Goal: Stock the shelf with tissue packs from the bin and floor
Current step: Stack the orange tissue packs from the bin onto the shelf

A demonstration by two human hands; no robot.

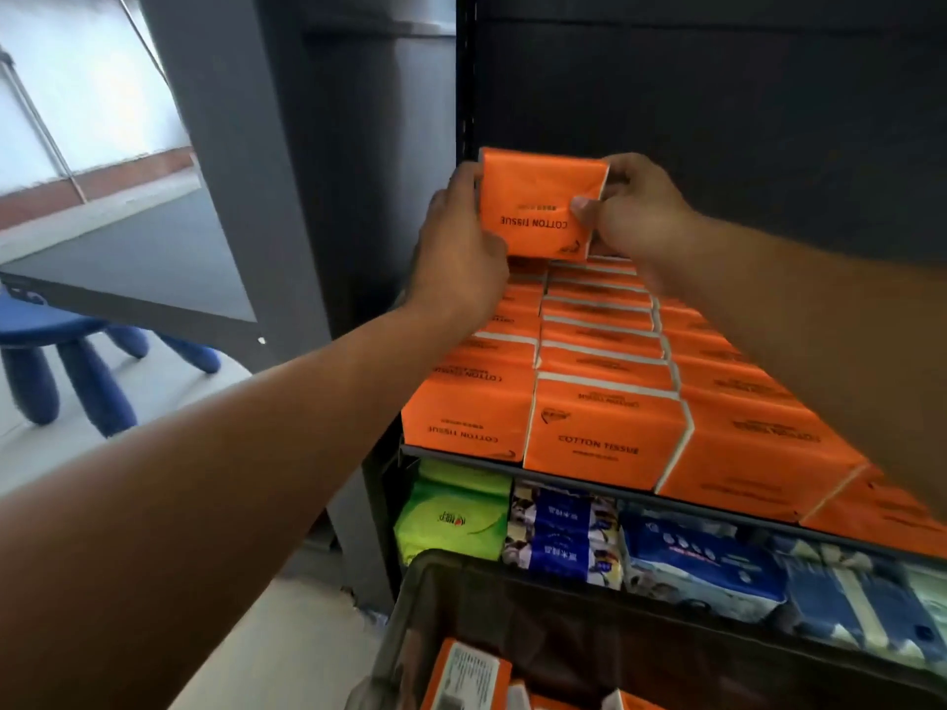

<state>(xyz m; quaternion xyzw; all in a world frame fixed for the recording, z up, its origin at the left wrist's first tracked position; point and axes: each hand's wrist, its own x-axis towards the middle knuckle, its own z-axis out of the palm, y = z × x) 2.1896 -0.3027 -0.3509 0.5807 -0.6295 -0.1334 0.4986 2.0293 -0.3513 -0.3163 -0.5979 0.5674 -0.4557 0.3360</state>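
An orange cotton-tissue pack (538, 197) is held upright, print upside down, above the back-left of the shelf's orange rows. My left hand (461, 238) grips its left side; my right hand (630, 207) pinches its right edge. Several orange packs (604, 433) fill the dark shelf (461, 452) in rows reaching to the front edge. Below me, the dark bin (563, 597) holds more orange packs (469, 676).
The lower shelf carries green (456, 520), blue-and-white (563, 535) and light-blue (702, 566) tissue packs. A grey pillar (307, 197) stands left of the shelf. A dark tabletop (143, 263) and a blue stool (66, 361) are at the far left.
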